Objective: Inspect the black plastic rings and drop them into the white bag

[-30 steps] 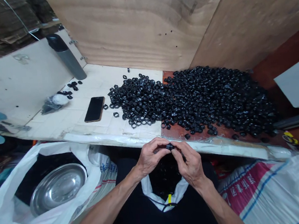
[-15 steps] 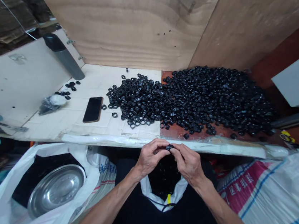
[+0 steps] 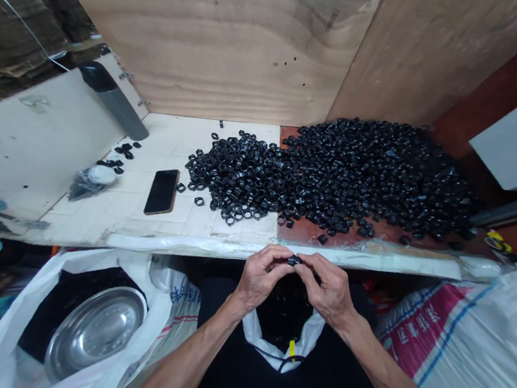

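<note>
My left hand (image 3: 264, 275) and my right hand (image 3: 327, 284) meet at the table's front edge, fingertips pinched from both sides on one small black plastic ring (image 3: 294, 260). Its details are partly hidden by the fingers. Directly beneath the hands, a white bag (image 3: 314, 326) hangs open in front of my body, with dark pieces inside. Beyond them on the table, a smaller heap of black plastic rings (image 3: 241, 171) runs into a larger heap of small black parts (image 3: 377, 168) on the right.
A phone (image 3: 162, 191), a grey bottle (image 3: 120, 107) and a clear plastic packet (image 3: 91, 180) are on the table's left. A metal bowl (image 3: 97, 327) sits in a white sack (image 3: 2, 366). A white box (image 3: 515, 149) stands right. Wooden boards (image 3: 232, 41) close off the back.
The camera view has shifted slightly. Both hands stay together on the black plastic ring, whose angle between the fingertips has changed a little.
</note>
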A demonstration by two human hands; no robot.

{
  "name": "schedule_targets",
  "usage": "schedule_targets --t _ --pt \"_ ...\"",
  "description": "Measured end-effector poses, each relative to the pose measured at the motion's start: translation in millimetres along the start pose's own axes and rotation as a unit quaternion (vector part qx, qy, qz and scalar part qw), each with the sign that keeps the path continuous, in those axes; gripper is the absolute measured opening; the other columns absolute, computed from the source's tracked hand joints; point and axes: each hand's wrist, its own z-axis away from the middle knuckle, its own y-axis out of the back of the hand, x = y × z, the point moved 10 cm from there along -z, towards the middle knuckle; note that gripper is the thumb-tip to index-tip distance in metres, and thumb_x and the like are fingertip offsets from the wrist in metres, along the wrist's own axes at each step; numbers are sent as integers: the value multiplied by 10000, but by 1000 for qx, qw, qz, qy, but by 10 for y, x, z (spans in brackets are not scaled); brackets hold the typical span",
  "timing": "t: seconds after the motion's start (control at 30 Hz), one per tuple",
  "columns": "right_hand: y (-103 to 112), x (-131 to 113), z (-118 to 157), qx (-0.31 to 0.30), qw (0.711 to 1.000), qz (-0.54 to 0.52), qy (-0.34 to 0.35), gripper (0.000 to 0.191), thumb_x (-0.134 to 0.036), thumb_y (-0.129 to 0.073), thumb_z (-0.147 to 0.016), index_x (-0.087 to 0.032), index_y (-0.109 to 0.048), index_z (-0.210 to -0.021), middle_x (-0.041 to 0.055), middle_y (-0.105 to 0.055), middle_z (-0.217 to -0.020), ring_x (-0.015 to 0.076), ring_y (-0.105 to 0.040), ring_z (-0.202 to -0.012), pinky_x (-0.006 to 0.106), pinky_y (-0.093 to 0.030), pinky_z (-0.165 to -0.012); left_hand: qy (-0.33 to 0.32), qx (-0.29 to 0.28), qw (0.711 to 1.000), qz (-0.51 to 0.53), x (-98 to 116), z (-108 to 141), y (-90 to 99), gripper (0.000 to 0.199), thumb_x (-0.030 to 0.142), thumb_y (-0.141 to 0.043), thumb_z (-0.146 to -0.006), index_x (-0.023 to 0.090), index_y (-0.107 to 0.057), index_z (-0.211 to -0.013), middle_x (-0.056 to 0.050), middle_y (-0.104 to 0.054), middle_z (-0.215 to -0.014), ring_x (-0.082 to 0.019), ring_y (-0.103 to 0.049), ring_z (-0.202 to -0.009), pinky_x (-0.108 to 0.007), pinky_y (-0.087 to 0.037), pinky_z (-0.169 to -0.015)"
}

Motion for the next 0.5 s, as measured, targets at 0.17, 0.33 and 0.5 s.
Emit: schedule_targets --t 0.17,0.33,0.5 --pt "5 11 17 25 1000 15 -5 201 -214 -513 -977 -197 -662 -1111 62 -669 -849 192 -647 -759 332 -536 -737 -2 4 1000 -3 -22 18 1 186 238 -705 -853 159 -710 -1021 -105 -704 -1032 -196 -688 -958 -293 -596 -781" --pt "72 -77 26 44 999 -17 5 172 -177 -548 -946 -202 -650 -1083 67 -653 -886 189 -634 -788 332 -538 -741 -3 8 1000 4 -39 30 6 196 251 -703 -855 162 -710 -1030 -100 -701 -1027 -191 -688 -951 -295 -598 -789" --pt "61 -42 -16 23 998 -62 -12 143 -166 -593 -917 -201 -660 -1038 69 -637 -924 192 -626 -833 325 -536 -747 -7 11 1000 12 -26 33 16 192 250 -703 -857 151 -707 -1022 -100 -698 -1016 -188 -686 -951 -298 -596 -799"
